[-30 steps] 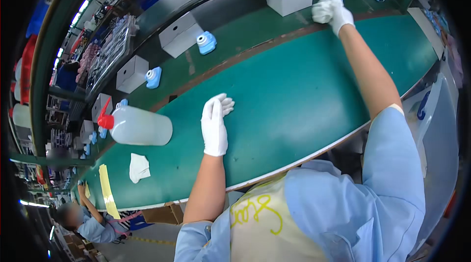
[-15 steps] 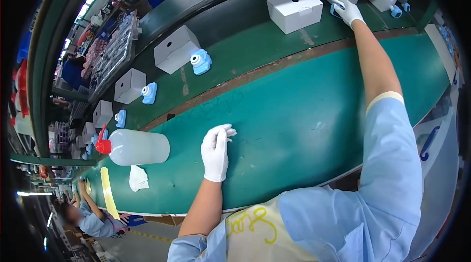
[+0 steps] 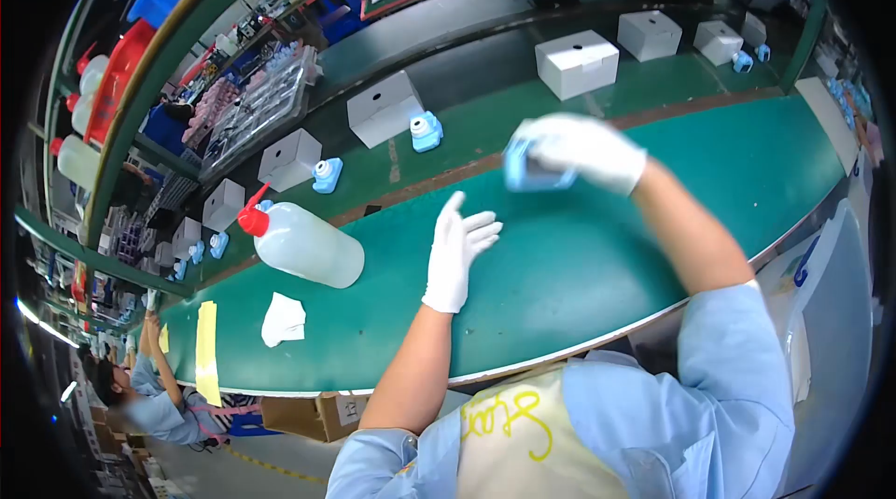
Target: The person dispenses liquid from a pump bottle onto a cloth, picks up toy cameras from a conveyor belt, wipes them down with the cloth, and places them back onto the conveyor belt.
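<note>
My right hand (image 3: 590,152), in a white glove, grips a light blue toy camera (image 3: 534,172) above the green table (image 3: 560,284). Both are blurred by motion, and the camera's dark back side faces me. My gloved left hand (image 3: 457,252) is raised over the table, thumb and fingers apart, with nothing in it. It is to the left of the held camera and does not touch it. Another blue toy camera (image 3: 427,131) with a white lens ring stands beyond my left hand, beside a white box (image 3: 385,109).
A bottle with a red nozzle (image 3: 313,245) lies left of my left hand, near a white cloth (image 3: 284,320) and yellow tape (image 3: 206,354). White boxes (image 3: 577,65) and blue cameras line the dark green belt. A co-worker (image 3: 163,396) stands at far left.
My right hand has come back from the far boxes, bringing the toy camera over the table. My left hand has lifted, its fingers now spread. The head view has shifted.
</note>
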`<action>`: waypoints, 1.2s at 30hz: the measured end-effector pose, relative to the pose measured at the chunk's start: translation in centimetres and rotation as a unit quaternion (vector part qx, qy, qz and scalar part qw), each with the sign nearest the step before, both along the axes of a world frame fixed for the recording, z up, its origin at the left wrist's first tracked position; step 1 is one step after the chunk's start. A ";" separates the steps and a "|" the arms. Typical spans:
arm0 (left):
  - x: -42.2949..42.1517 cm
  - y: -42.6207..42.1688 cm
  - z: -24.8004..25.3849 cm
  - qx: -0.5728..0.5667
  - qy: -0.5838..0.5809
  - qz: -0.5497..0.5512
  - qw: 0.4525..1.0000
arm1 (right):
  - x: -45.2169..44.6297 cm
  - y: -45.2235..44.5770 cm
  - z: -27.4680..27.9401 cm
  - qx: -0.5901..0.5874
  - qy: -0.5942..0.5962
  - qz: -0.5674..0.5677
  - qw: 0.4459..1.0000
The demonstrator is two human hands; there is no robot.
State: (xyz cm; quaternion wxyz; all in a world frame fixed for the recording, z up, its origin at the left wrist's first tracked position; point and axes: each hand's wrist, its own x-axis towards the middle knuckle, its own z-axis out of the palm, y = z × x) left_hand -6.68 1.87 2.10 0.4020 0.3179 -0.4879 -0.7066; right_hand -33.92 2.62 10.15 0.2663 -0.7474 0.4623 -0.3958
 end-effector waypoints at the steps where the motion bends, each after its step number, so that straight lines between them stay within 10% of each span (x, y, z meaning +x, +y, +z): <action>1: 0.0 -0.1 0.8 0.109 0.088 -0.037 0.989 | 3.3 0.4 -0.2 0.038 -0.004 0.050 0.998; 3: 1.3 -0.2 1.0 0.232 0.199 -0.128 0.944 | 9.2 0.6 -0.8 0.024 0.060 0.186 0.980; 8: 2.8 -1.0 0.3 0.282 0.269 -0.031 0.920 | 16.8 -1.1 -5.2 -0.145 0.134 -0.081 0.977; 9: 2.8 -1.4 -1.5 -0.038 -0.034 0.036 0.998 | 17.7 -1.8 -6.8 -0.227 0.100 -0.135 0.959; 10: 2.5 -2.0 -3.4 -0.347 -0.332 0.101 0.871 | 18.6 -2.3 -7.3 -0.285 0.235 -0.159 0.915; 12: 2.5 -1.0 -0.8 -0.599 -0.570 0.174 0.535 | 20.6 0.0 -3.9 -0.230 0.182 -0.154 0.944; 15: 2.0 -1.2 -1.6 -0.560 -0.555 0.190 0.585 | 20.9 0.6 -2.6 -0.236 0.191 -0.117 0.946; 18: 2.0 -1.0 -1.3 -0.131 -0.042 0.108 0.985 | 19.2 -0.5 -3.8 -0.137 0.147 -0.104 0.974; 21: 2.3 -0.9 -1.0 0.136 0.246 0.073 0.957 | 19.9 -0.2 -5.5 -0.197 0.199 -0.117 0.953; 27: 2.0 -1.0 -1.2 0.206 0.389 0.048 0.897 | 20.5 0.6 -3.5 -0.225 0.192 -0.044 0.954; 31: 1.6 -0.6 -1.3 0.227 0.403 0.046 0.885 | 19.4 -1.2 -3.6 0.138 -0.092 -0.129 0.978; 33: 2.0 -0.7 -1.3 0.238 0.407 0.032 0.881 | 20.5 0.7 -6.2 -0.234 0.212 -0.172 0.933; 36: 2.1 -1.4 -2.0 0.251 0.398 0.004 0.882 | 21.2 3.3 -5.5 -0.230 0.207 -0.067 0.949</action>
